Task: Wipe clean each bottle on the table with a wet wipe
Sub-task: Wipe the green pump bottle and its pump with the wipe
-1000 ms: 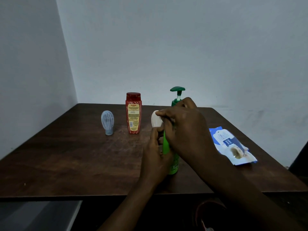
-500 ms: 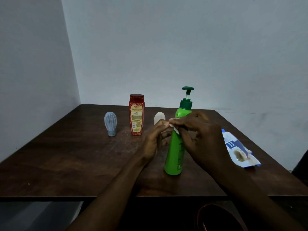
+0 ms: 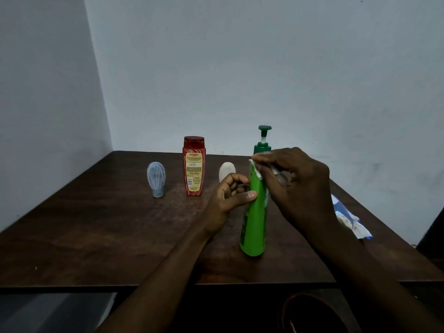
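A tall green pump bottle [image 3: 255, 219] stands upright near the table's front middle. My left hand [image 3: 230, 195] grips its left side, thumb across the front. My right hand [image 3: 295, 181] pinches a white wet wipe [image 3: 257, 170] against the bottle's shoulder, just under the dark green pump. Farther back stand a red bottle [image 3: 194, 165], a small pale blue bottle [image 3: 156, 179] on its cap, and a small white bottle [image 3: 226, 170] partly hidden behind my left hand.
A blue and white wet wipe pack [image 3: 348, 218] lies at the right, partly behind my right forearm. The dark wooden table [image 3: 96, 231] sits in a wall corner. A round dark bin [image 3: 317, 313] is below the front edge.
My left hand has shifted from the wipe at the bottle's shoulder down onto the bottle's side. My right hand keeps the wipe at the shoulder. The bottle has stayed upright in place.
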Tool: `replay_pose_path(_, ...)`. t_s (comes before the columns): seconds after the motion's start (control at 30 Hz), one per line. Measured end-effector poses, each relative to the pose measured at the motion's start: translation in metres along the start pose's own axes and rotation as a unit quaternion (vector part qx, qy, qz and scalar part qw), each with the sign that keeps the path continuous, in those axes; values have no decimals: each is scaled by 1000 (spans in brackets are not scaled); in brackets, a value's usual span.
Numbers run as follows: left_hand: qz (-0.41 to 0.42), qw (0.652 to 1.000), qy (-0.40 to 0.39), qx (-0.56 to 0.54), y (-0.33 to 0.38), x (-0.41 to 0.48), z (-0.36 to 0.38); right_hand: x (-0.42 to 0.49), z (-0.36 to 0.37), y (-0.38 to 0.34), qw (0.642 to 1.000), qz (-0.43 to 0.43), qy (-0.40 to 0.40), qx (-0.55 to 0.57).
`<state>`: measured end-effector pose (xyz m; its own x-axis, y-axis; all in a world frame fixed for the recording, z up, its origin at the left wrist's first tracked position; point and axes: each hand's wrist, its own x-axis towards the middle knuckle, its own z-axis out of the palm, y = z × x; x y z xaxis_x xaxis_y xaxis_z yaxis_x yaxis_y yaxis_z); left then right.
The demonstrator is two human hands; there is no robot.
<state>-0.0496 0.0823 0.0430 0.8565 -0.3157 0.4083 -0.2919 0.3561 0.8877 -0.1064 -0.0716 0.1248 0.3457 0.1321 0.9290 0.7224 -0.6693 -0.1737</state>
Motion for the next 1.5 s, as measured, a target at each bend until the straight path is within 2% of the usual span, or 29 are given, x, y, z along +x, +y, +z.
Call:
replay_pose_path(0.23,27,997,29,59,5,0,6,7,-6,-1,999,48,18,2)
replay_pose_path(0.4,26,992,51,114,8,2,10,-8,-12,2,998,39,36,-18)
replay_pose_path(0.6,16,995,47,86,10,3,20,-29,-15,12,998,47,43,-30)
replay_pose_path(0.77,12,995,48,83,8,4,29,-15,-20,19,995,81,62,13)
replay_pose_path(0.97,22,994,65,82,6,3,30,1,-7,18,996,41,81,18)
replay_pose_path(1.27,38,994,59,84,5,3,31,-2,9,22,993,-72,96,-12)
replay_pose_path(1.37,33,994,59,90,2,4,29,-12,7,28,993,-48,112,-4)
replay_pose_path(1.5,29,993,61,100,1,5,28,-19,2,32,989,58,123,63)
